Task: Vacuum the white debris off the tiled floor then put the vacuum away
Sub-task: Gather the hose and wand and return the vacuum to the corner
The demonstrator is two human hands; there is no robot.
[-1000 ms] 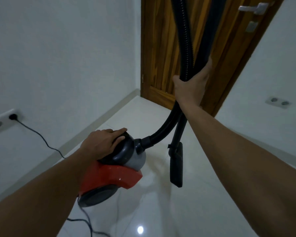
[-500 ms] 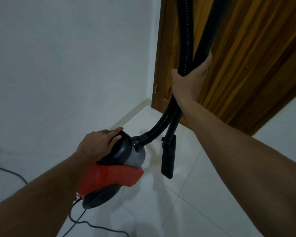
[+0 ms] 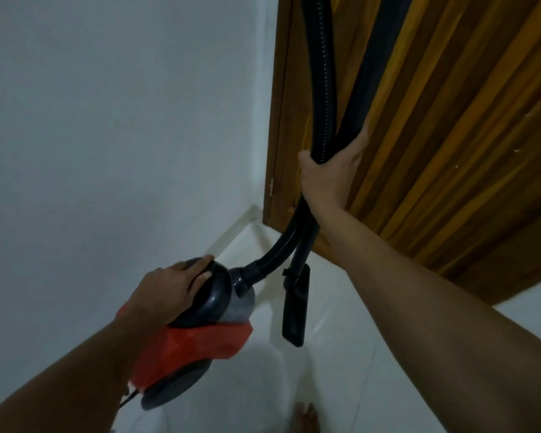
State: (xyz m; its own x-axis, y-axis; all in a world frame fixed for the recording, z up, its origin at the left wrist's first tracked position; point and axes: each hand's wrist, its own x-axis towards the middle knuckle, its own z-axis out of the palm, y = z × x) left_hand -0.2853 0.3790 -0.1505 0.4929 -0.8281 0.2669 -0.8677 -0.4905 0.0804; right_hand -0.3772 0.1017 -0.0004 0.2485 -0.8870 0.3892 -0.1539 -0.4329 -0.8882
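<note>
The red and dark grey canister vacuum (image 3: 200, 345) hangs above the white tiled floor (image 3: 372, 370) near the room corner. My left hand (image 3: 166, 292) grips its dark top handle. My right hand (image 3: 328, 176) holds the black ribbed hose (image 3: 322, 73) and the black wand (image 3: 375, 57) bunched together, raised in front of the wooden door. The black floor nozzle (image 3: 295, 307) dangles from the wand, off the floor. No white debris shows on the tiles in view.
A wooden door (image 3: 450, 135) fills the upper right, close behind the hose. A white wall (image 3: 122, 120) stands on the left with a skirting strip at its foot. A bare foot (image 3: 305, 417) shows at the bottom edge. The power cord (image 3: 127, 400) trails under the canister.
The view has swung left and closer to the corner. The wall socket and the door handle have left the frame. Both hands keep their holds on the vacuum and hose.
</note>
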